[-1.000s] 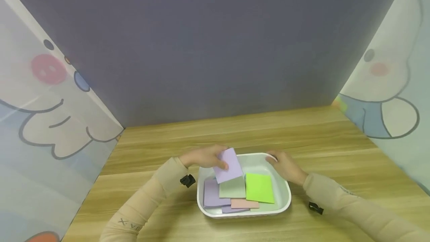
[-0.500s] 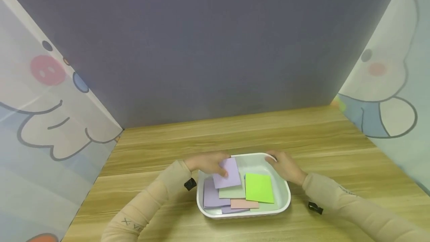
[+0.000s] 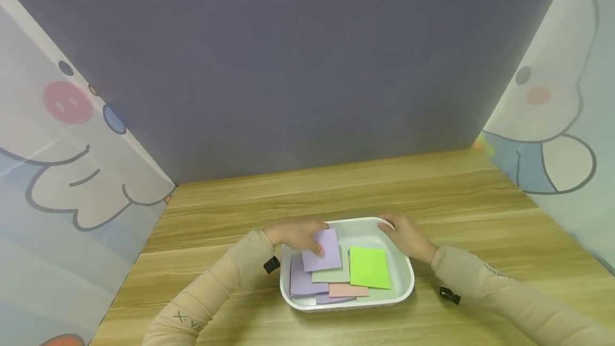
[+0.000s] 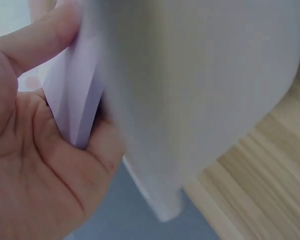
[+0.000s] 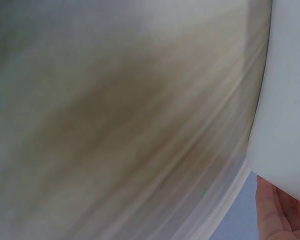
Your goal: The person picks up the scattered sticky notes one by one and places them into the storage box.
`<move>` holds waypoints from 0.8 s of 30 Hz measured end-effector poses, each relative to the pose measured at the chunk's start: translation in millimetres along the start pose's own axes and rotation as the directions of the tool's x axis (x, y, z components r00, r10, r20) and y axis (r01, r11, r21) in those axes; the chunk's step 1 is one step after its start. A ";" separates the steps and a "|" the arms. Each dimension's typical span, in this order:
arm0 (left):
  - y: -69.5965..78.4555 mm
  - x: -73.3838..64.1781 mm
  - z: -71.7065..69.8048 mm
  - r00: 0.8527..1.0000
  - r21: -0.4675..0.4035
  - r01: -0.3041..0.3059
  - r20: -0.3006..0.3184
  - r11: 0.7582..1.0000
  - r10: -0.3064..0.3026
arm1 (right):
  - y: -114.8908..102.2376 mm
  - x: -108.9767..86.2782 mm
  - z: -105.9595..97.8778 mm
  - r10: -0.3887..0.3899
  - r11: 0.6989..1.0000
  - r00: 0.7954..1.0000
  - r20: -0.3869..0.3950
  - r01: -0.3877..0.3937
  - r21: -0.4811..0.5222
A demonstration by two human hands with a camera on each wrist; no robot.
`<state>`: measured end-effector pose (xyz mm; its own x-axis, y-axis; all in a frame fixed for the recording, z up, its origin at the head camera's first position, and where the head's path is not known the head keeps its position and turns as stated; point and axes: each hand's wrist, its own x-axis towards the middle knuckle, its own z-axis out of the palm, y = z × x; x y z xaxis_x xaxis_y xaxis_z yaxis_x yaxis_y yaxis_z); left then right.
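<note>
My left hand (image 3: 299, 234) pinches a lilac sticky note pad (image 3: 323, 258) over the left part of a white plastic tub (image 3: 349, 307). In the left wrist view, the thumb lies on one face of the lilac pad (image 4: 76, 90) and the fingers are behind it. Under it a pale green-grey pad (image 3: 331, 276) shows, with another lilac pad (image 3: 304, 285) on its left. A bright green pad (image 3: 370, 267) lies right of the middle. At the tub's back right corner my right hand (image 3: 408, 238) grips the rim; some of its fingers are hidden behind the wall.
A pink pad (image 3: 348, 290) and a further lilac pad lie near the tub's front wall. The tub stands on a wood-grain table (image 3: 230, 212). A dark grey panel (image 3: 298, 68) rises at the back, and printed cartoon sheets flank both sides.
My left hand has lowered the lilac pad toward the tub, laying it flatter above the green-grey one. The right hand keeps its place on the rim.
</note>
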<state>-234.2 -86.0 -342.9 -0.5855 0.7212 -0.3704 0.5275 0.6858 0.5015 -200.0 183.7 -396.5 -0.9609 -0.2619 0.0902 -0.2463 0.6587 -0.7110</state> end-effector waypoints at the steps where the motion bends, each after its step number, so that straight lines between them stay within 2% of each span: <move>1: -0.6 0.3 1.2 1.000 -0.007 0.005 0.005 1.000 -0.005 | -0.3 0.0 -0.3 0.003 1.000 1.000 0.000 -0.003 -0.002; 9: -3.3 -0.7 6.3 1.000 -0.031 0.024 0.016 0.999 -0.024 | -0.6 0.4 -0.1 -0.001 1.000 1.000 -0.005 0.001 -0.011; 16: -3.9 -1.0 6.3 0.999 -0.008 0.038 -0.002 0.999 -0.038 | 0.3 2.6 -0.4 -0.004 0.999 1.000 -0.023 0.004 -0.041; 24: -5.4 -2.2 9.7 0.999 -0.061 0.041 0.016 0.997 -0.040 | 4.8 1.0 1.1 -0.012 0.999 1.000 -0.021 0.011 -0.047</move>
<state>-229.8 -90.4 -352.4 -0.5964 0.6946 -0.4022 0.4648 0.7075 0.5324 -202.0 185.9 -400.6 -0.9602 -0.2551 0.1136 -0.2628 0.6880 -0.6764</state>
